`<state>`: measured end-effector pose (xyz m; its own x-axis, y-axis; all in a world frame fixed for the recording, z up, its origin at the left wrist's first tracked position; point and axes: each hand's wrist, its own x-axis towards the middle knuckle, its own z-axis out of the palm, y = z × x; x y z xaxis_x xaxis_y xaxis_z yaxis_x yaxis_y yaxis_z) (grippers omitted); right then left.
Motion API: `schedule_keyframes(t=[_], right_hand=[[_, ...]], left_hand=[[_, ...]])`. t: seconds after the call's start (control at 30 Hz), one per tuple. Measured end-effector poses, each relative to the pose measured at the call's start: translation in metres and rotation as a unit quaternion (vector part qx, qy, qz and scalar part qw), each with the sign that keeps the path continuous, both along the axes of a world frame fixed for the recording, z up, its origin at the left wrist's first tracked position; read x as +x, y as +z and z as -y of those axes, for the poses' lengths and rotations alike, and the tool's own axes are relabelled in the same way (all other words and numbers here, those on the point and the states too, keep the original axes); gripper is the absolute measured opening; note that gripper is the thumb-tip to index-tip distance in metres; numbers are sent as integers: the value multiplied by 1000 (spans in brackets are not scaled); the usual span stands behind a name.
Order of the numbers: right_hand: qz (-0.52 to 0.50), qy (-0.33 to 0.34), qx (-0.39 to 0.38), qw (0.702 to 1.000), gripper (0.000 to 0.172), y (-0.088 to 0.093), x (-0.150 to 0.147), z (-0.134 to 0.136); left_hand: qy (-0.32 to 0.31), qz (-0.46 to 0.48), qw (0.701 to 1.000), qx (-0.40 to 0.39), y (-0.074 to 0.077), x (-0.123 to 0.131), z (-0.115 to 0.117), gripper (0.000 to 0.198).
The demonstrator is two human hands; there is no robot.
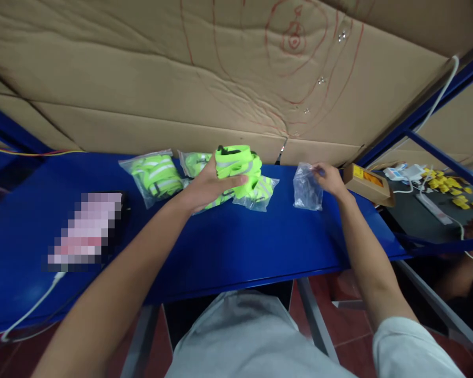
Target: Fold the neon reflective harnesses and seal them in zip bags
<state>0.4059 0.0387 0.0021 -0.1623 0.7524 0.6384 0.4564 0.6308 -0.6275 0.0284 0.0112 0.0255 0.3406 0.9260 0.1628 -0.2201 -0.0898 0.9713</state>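
On the blue bench [252,252], a bagged green strap [157,176] lies left of the left hand [207,189], which grips a green strap bundle [238,165] over other bags [263,193], while the right hand [331,179] pinches a clear bag [305,191] left of a cardboard box [364,188].

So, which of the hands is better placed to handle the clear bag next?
Probably the right hand: its fingertips are at the clear bag's upper corner, while the left hand is occupied holding the neon green bundle.
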Motion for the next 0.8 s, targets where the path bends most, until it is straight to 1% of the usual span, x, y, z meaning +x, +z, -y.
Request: schedule_keyframes(t=[0.07,0.13,0.17,0.2,0.27,0.3,0.33,0.4,0.5,0.6,0.73,0.8], right_hand=[[53,-14,8,998,9,9,-17,21],[120,-4,24,992,5,17,-48,51],[211,10,43,977,13,21,-67,66],[291,41,51,954,19,23,-88,80],[362,88,79,925,20,24,-126,99],[373,92,96,918,20,23,-141,103],[368,96,112,918,20,20,-151,105],[327,94,133,931,19,11,-161,101],[254,83,139,953,16,-3,-159,95],[241,39,152,958,13,-12,-154,97],[232,-39,196,952,12,-14,-157,105],[214,-64,178,958,11,-15,-159,107]], left_hand=[[12,10,999,-32,-10,-13,8,70],[2,32,998,-60,-17,-21,13,63],[-8,40,997,-71,-20,-22,16,58],[-22,42,996,-79,-22,-24,17,56],[-52,27,994,-88,-25,-25,20,56],[-67,8,994,-89,-26,-26,21,57],[-83,-12,992,-90,-27,-27,22,58],[-110,-47,989,-90,-29,-30,23,58],[-133,-62,985,-96,-34,-30,24,57],[-123,-54,986,-95,-40,-24,24,62],[-104,-40,987,-115,-45,-15,26,66],[-99,-25,987,-123,-46,-12,28,66]])
